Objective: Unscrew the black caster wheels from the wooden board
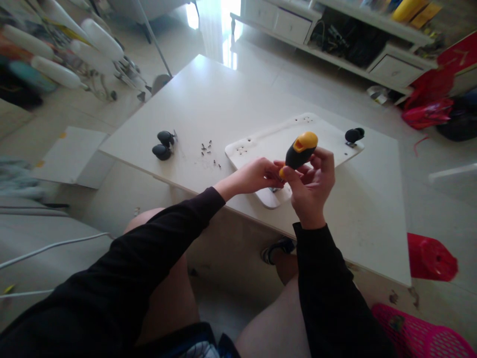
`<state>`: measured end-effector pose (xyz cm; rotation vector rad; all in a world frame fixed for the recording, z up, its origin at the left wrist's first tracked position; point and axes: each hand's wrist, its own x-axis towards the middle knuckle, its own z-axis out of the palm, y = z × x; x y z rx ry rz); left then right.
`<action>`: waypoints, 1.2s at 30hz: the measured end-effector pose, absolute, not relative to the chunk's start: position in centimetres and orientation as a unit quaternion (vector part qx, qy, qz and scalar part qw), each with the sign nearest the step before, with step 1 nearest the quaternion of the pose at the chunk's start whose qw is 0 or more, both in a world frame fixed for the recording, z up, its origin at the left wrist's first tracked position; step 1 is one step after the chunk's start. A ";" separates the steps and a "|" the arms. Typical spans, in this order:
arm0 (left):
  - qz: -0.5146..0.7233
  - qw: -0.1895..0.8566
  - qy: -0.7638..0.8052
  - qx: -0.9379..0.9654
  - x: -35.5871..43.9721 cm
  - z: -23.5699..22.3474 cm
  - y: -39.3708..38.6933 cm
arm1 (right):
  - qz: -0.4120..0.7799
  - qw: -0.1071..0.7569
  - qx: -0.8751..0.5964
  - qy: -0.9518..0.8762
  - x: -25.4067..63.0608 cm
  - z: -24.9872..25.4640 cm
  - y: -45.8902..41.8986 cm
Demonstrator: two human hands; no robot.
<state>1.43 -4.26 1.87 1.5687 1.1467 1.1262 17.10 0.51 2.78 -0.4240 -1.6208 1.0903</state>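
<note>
My right hand [313, 186] grips a screwdriver [297, 155] with a black and yellow handle, its butt tilted up and away from me. Beneath it, the fingers of my left hand [257, 176] are pinched together close to the lower end of the handle; what they hold is hidden. Both hands are over the near corner of a white board [272, 144] with rounded corners and small holes. A bit of metal [275, 189] shows on that corner under my fingers. At the board's right corner stands a black caster [354, 134].
Two more black casters [162, 151] lie on the left of the white table [208, 99], with several small screws [206, 148] between them and the board. A red bin [432, 258] and a pink basket [421, 330] stand at the right. A white cabinet [290, 27] is beyond.
</note>
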 end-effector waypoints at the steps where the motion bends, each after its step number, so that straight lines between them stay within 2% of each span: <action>1: 0.452 0.441 0.455 0.629 1.4 1.9 -4.2 | 0.464 0.537 -0.173 -0.683 17.2 2.8 0.5; 6: 0.452 0.412 0.486 0.624 1.4 1.7 -4.1 | 0.472 0.518 -0.170 -0.693 17.4 2.8 0.5; 12: 0.446 0.393 0.501 0.629 1.6 1.9 -4.3 | 0.438 0.557 -0.201 -0.677 16.9 2.6 0.5; 18: 0.461 0.421 0.470 0.624 1.5 1.7 -4.2 | 0.468 0.519 -0.189 -0.690 17.4 2.7 0.4; 22: 0.457 0.401 0.491 0.624 1.6 1.6 -4.1 | 0.474 0.500 -0.189 -0.699 17.6 2.9 0.3; 29: 0.456 0.392 0.498 0.625 1.7 1.9 -4.2 | 0.429 0.544 -0.215 -0.689 17.1 2.6 0.7; 36: 0.453 0.419 0.483 0.621 1.6 1.7 -4.0 | 0.479 0.489 -0.202 -0.700 17.6 3.0 0.1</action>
